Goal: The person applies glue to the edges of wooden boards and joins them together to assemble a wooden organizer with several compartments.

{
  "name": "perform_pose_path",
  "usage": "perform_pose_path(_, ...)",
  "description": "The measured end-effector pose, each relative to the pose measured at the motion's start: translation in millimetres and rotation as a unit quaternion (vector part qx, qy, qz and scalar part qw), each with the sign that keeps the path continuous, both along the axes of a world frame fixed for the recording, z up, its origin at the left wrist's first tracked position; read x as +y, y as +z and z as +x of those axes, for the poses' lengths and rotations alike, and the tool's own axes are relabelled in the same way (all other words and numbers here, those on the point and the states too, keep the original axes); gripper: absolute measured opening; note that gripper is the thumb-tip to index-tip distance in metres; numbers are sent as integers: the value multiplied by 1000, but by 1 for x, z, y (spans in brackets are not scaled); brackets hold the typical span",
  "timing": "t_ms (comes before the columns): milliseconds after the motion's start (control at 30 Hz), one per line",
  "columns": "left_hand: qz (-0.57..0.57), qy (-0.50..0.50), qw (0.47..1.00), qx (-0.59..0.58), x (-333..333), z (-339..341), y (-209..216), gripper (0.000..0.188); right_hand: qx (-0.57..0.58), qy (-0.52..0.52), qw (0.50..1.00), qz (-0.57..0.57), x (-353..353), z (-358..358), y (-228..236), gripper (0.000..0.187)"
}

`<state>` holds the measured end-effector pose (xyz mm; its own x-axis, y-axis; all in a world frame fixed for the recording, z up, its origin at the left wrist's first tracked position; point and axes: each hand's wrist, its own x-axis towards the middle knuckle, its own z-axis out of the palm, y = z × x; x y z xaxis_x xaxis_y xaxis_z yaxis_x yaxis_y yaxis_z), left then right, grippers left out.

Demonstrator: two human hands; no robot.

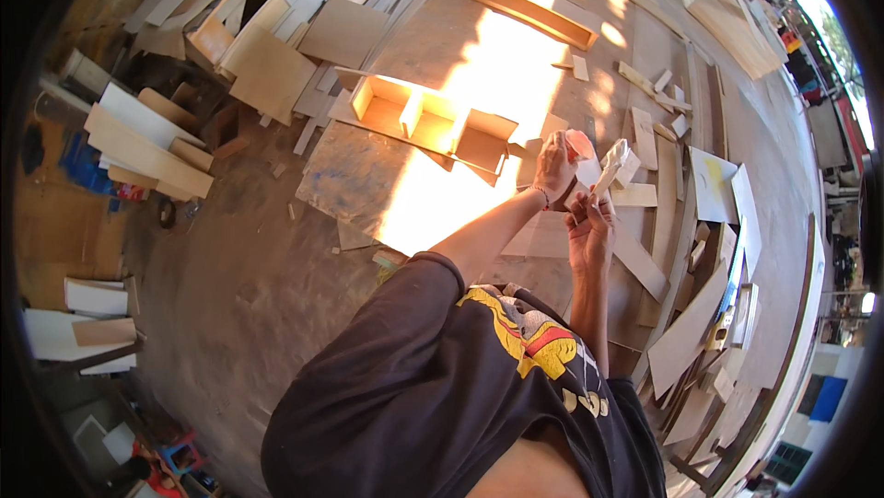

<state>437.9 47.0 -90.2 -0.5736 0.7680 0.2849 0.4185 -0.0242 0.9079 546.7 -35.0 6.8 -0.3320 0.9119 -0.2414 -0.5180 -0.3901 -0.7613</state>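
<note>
Hands (554,167) hold pink object (579,144) left, pale object (609,169) right.

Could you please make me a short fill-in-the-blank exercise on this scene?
1. A bracelet is worn on the ____ wrist.
2. The divided box shows ____ compartments.
3. Of the long box and the divided box, the ____ one is nearer the left hand.
4. The left hand holds a reddish item, while a pale item is in the ____ hand.

Missing words: left; three; divided; right.
</note>
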Motion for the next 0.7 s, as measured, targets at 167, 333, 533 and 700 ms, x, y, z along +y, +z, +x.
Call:
perform_pose_path(167,21,39,999,10,41,-29,13,42,-7,-36,999,9,-13,16,0,15)
perform_pose_path(333,-84,93,990,70,89,-108,-2,54,-57,-34,998,12,-30,14,3,20)
perform_pose_path(533,-209,26,976,-52,93,-131,3,43,-89,1,995,-36,-13,-22,-10,15)
perform_pose_path(700,-405,1,907,115,94,-173,17,27,-74,22,995,-67,7,-77,-54,12)
